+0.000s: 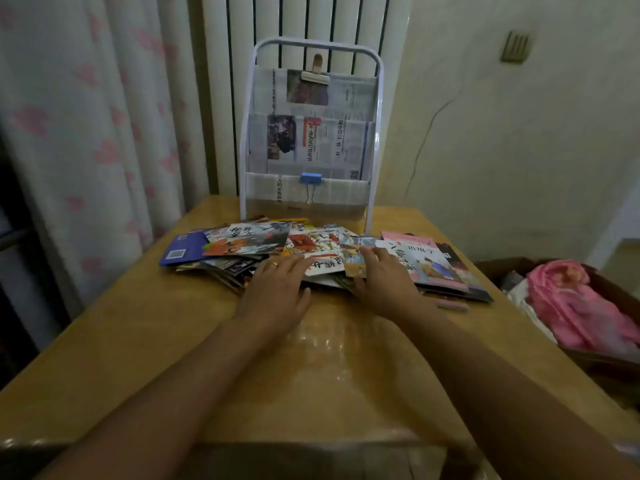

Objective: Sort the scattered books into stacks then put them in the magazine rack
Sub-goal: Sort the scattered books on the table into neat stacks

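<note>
Several thin, colourful books [311, 247] lie scattered and overlapping on the wooden table [138, 341], just in front of a white metal magazine rack [311, 133] whose tiers are lined with newspaper. A blue book [183, 249] sticks out at the left end, a pink-edged one [415, 242] at the right. My left hand [277, 289] rests flat on the near edge of the pile, fingers spread. My right hand [384, 275] lies on a book near the middle, fingers on its cover; it holds nothing that I can see.
A blue binder clip [310, 180] and a wooden clip [316, 72] hang on the rack. A small pink stick [452, 305] lies by the pile's right edge. A box with pink cloth [571, 303] stands right of the table. Curtain left, radiator behind.
</note>
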